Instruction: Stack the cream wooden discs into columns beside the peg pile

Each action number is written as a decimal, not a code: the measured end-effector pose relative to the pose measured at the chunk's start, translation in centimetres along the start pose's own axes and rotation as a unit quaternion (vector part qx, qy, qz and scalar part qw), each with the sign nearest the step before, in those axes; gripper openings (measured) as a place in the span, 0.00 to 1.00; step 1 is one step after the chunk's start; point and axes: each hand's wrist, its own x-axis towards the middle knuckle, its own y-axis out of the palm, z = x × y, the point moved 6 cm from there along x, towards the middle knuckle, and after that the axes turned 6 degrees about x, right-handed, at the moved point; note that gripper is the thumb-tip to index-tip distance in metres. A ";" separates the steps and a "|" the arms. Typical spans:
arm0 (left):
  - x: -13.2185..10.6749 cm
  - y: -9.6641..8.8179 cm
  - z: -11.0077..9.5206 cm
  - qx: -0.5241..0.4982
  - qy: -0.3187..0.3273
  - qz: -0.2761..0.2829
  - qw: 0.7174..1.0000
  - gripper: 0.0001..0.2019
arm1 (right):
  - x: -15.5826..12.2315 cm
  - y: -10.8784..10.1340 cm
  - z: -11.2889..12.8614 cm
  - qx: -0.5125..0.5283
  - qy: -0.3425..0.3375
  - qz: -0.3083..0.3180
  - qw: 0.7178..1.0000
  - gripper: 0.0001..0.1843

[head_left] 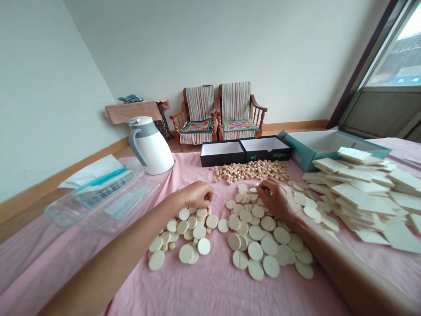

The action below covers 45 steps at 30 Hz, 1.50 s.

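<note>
My left hand (198, 194) is closed, its fingers curled down over the top of the left group of pale round discs (199, 231). Whatever lies within those fingers is hidden. A few small wooden pieces (172, 246) lie among these discs. On the other side, my right hand (276, 197) is bent in a pinch at the upper part of the larger group of discs (255, 251). I cannot make out what its fingertips hold. Just beyond both hands spreads a heap of small, rounded wooden pieces (251, 170).
Square pale boards (358, 193) are piled at right, against a teal box (304, 154). Two black boxes with white insides (223, 154) stand at the back. At left are a white jug (153, 151) and clear plastic trays (108, 199), on a pink cloth (210, 285).
</note>
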 end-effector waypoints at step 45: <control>-0.3 -1.7 2.4 -0.097 0.001 -0.061 0.993 0.09 | 0.1 0.2 0.0 -0.007 -0.019 0.003 1.000 0.13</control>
